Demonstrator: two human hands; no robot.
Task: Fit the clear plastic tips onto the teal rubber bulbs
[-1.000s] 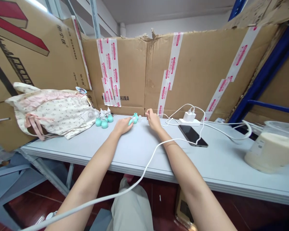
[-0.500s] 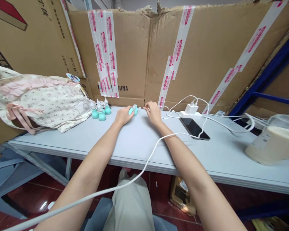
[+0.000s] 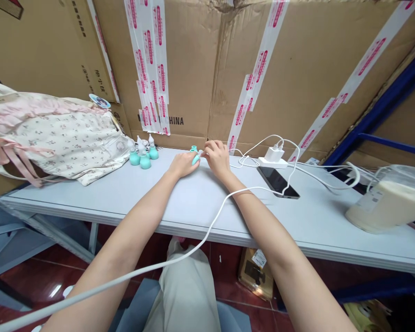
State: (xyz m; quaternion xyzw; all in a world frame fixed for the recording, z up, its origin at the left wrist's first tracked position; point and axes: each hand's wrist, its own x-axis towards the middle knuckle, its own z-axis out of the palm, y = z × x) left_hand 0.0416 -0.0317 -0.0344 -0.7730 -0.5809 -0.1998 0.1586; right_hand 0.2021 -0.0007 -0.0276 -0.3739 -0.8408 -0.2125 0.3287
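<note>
My left hand [image 3: 184, 164] is closed around a teal rubber bulb [image 3: 195, 159], which shows past its fingertips. My right hand [image 3: 216, 159] meets it from the other side, fingers pinched on a small clear tip [image 3: 201, 152] at the bulb's end. Whether the tip is seated in the bulb I cannot tell. Just behind the fingers stands another teal piece [image 3: 193, 148], partly covered. To the left, several teal bulb syringes [image 3: 145, 161] with clear pointed nozzles stand upright in a group.
A floral fabric bag [image 3: 65, 143] lies at the table's left. On the right are a phone [image 3: 277, 181], a white charger [image 3: 274, 154] with cables, and a clear jug [image 3: 383, 205] of pale contents. One white cable [image 3: 207, 237] crosses before my arms. Taped cardboard [image 3: 193, 69] stands behind.
My hands have come closer together, bringing the bulb and the clear tip into contact or nearly so. The view has shifted and tilted slightly downward.
</note>
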